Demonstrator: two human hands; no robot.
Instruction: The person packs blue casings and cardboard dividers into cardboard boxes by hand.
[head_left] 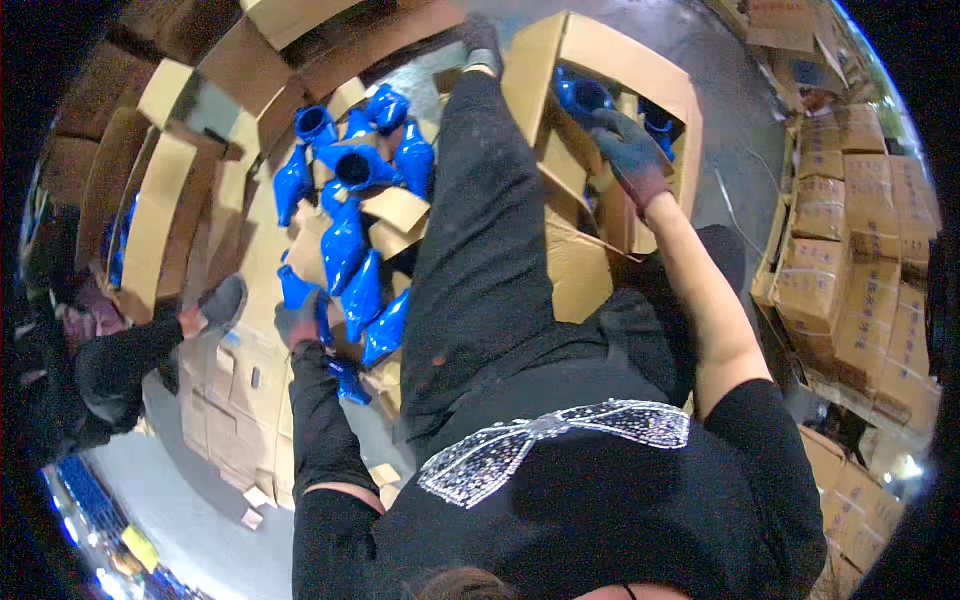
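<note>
My left hand (303, 318), in a dark glove, is closed on a glossy blue vase-shaped piece (295, 286) at the left edge of a loose heap. The heap holds several similar blue pieces (343, 245), some with a wide dark mouth facing up. My right hand (630, 155), in a grey-and-maroon glove, reaches into an open cardboard box (685, 90). Its fingers are bent at the mouth of another blue vase-shaped piece (580, 94) inside, and they seem to grip its rim. A further blue piece (658, 128) shows deeper in the box, partly hidden.
My outstretched leg (475, 220) lies between heap and box. Cardboard pieces (395, 208) lie among the blue pieces. Open cartons (165, 215) stand at the left, near another person's leg (140, 360). Strapped cartons (850, 240) are stacked along the right.
</note>
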